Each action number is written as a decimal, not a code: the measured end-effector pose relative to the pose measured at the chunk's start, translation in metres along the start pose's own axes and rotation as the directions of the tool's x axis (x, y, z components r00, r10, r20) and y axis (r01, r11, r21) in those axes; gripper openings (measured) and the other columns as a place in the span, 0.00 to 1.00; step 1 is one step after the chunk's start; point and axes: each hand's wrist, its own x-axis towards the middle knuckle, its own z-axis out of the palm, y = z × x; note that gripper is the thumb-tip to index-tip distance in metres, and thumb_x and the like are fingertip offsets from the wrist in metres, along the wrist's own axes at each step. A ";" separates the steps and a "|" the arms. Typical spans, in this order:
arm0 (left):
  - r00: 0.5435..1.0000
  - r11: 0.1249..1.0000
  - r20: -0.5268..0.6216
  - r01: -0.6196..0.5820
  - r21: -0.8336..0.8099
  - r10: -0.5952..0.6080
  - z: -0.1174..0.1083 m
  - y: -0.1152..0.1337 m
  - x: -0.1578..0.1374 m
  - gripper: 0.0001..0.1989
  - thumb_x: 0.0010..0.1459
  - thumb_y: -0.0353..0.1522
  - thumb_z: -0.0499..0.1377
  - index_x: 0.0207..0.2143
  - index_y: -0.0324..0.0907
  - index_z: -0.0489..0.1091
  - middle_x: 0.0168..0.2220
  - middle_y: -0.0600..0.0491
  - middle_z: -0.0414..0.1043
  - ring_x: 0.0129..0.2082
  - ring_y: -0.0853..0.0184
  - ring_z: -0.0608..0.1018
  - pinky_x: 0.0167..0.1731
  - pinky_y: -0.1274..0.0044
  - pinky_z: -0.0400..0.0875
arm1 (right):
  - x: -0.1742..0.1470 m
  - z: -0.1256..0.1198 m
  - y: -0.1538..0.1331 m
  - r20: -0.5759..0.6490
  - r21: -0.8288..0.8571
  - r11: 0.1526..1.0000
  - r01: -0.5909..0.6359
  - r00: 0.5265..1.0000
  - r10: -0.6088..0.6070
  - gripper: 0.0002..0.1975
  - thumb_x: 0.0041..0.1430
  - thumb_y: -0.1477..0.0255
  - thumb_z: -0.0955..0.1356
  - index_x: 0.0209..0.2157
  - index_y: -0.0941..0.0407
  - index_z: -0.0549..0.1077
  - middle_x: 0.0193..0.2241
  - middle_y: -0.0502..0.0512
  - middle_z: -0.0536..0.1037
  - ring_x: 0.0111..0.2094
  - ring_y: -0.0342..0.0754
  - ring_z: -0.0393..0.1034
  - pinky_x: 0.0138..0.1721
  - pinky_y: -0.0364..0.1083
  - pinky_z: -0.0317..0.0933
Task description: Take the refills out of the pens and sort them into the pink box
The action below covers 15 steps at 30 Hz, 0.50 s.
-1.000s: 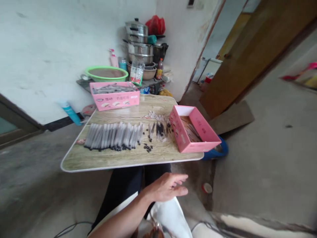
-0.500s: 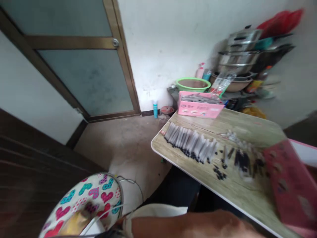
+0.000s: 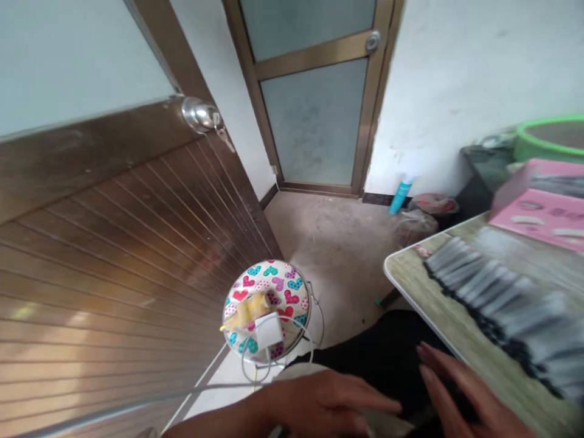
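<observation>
Slender, translucent pen barrels [image 3: 497, 295] with black ends lay in a row at right, well apart from the round, heart-printed seat [image 3: 292, 297] at left. Past the seat, the left hand [image 3: 326, 401] had its fingers slightly apart; whether the right hand [image 3: 479, 395], two fingers parted, gripped anything I could not tell. Just beyond that hand, the barrels rested on a wood-grained tabletop [image 3: 406, 271], before a pink printed box [image 3: 547, 207].
</observation>
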 end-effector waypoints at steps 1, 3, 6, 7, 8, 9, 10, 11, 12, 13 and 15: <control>0.999 0.999 -0.032 0.031 -0.019 -0.031 -0.004 0.001 -0.019 0.30 0.66 0.46 0.44 0.65 0.40 0.56 0.62 0.45 0.61 0.61 0.58 0.66 0.59 0.71 0.59 | 0.015 0.015 -0.010 0.036 0.035 0.997 0.062 0.997 -0.063 0.14 0.61 0.63 0.66 0.48 0.52 0.72 0.44 0.56 0.78 0.44 0.52 0.74 0.48 0.49 0.67; 0.994 0.990 -0.006 0.108 -0.095 -0.109 -0.014 0.007 -0.055 0.31 0.65 0.46 0.46 0.65 0.39 0.53 0.63 0.45 0.60 0.62 0.57 0.64 0.59 0.71 0.58 | 0.040 0.047 -0.031 0.071 0.105 0.984 0.144 0.986 -0.152 0.11 0.63 0.66 0.65 0.45 0.53 0.73 0.41 0.55 0.79 0.41 0.50 0.75 0.45 0.47 0.69; 0.962 0.937 0.093 0.271 -0.222 -0.257 -0.036 0.022 -0.116 0.29 0.63 0.45 0.51 0.61 0.39 0.62 0.60 0.46 0.64 0.59 0.56 0.68 0.57 0.71 0.62 | 0.061 0.100 -0.062 0.277 0.151 0.977 0.148 0.943 -0.185 0.09 0.62 0.68 0.64 0.41 0.54 0.73 0.37 0.56 0.79 0.37 0.50 0.76 0.40 0.48 0.70; 0.945 0.902 0.098 0.328 -0.282 -0.313 -0.045 0.025 -0.138 0.26 0.62 0.45 0.53 0.55 0.39 0.70 0.55 0.45 0.70 0.54 0.55 0.73 0.53 0.71 0.67 | 0.064 0.117 -0.070 0.350 0.152 0.977 0.148 0.916 -0.193 0.09 0.61 0.69 0.64 0.41 0.55 0.73 0.36 0.56 0.79 0.36 0.51 0.76 0.38 0.48 0.70; 0.915 0.848 0.068 0.395 -0.355 -0.398 -0.055 0.028 -0.160 0.24 0.61 0.45 0.53 0.51 0.39 0.74 0.48 0.44 0.76 0.47 0.55 0.78 0.47 0.70 0.72 | 0.064 0.134 -0.077 0.417 0.148 0.977 0.153 0.886 -0.202 0.10 0.60 0.71 0.64 0.42 0.55 0.73 0.37 0.57 0.79 0.37 0.52 0.75 0.39 0.49 0.70; 0.882 0.807 0.017 0.439 -0.394 -0.471 -0.065 0.027 -0.181 0.22 0.60 0.45 0.55 0.46 0.39 0.77 0.43 0.44 0.78 0.42 0.56 0.80 0.43 0.69 0.74 | 0.063 0.149 -0.083 0.471 0.143 0.976 0.166 0.856 -0.215 0.12 0.58 0.74 0.64 0.44 0.55 0.73 0.38 0.58 0.78 0.39 0.53 0.75 0.40 0.49 0.70; 0.848 0.805 -0.118 0.434 -0.405 -0.516 -0.075 0.024 -0.201 0.20 0.60 0.44 0.56 0.41 0.40 0.79 0.37 0.44 0.79 0.36 0.58 0.80 0.38 0.70 0.75 | 0.062 0.164 -0.087 0.509 0.133 0.974 0.183 0.831 -0.225 0.15 0.57 0.76 0.65 0.46 0.56 0.72 0.40 0.59 0.78 0.41 0.53 0.74 0.42 0.50 0.70; 0.814 0.811 -0.223 0.423 -0.405 -0.536 -0.085 0.018 -0.217 0.18 0.58 0.44 0.58 0.36 0.40 0.79 0.33 0.45 0.79 0.32 0.60 0.80 0.34 0.72 0.75 | 0.059 0.177 -0.090 0.543 0.125 0.972 0.196 0.807 -0.233 0.18 0.55 0.78 0.64 0.48 0.56 0.71 0.42 0.59 0.77 0.43 0.54 0.74 0.43 0.50 0.70; 0.753 0.822 -0.364 0.405 -0.400 -0.548 -0.094 0.009 -0.230 0.18 0.58 0.45 0.58 0.34 0.40 0.79 0.31 0.46 0.79 0.30 0.62 0.79 0.32 0.73 0.75 | 0.056 0.188 -0.091 0.570 0.118 0.972 0.205 0.787 -0.235 0.20 0.54 0.80 0.64 0.49 0.56 0.71 0.43 0.60 0.77 0.43 0.54 0.74 0.44 0.50 0.69; 0.687 0.839 -0.485 0.400 -0.369 -0.541 -0.101 -0.003 -0.238 0.19 0.58 0.45 0.57 0.33 0.39 0.78 0.29 0.47 0.78 0.28 0.64 0.79 0.30 0.75 0.74 | 0.053 0.198 -0.089 0.592 0.112 0.971 0.211 0.771 -0.235 0.21 0.53 0.81 0.63 0.50 0.56 0.71 0.43 0.60 0.77 0.44 0.53 0.74 0.45 0.50 0.69; 0.540 0.855 -0.688 0.459 -0.242 -0.485 -0.112 -0.030 -0.241 0.17 0.58 0.43 0.58 0.38 0.39 0.76 0.32 0.49 0.78 0.32 0.65 0.79 0.34 0.75 0.75 | 0.046 0.214 -0.083 0.613 0.106 0.967 0.232 0.751 -0.247 0.24 0.53 0.83 0.61 0.51 0.57 0.70 0.45 0.61 0.76 0.46 0.53 0.73 0.47 0.51 0.69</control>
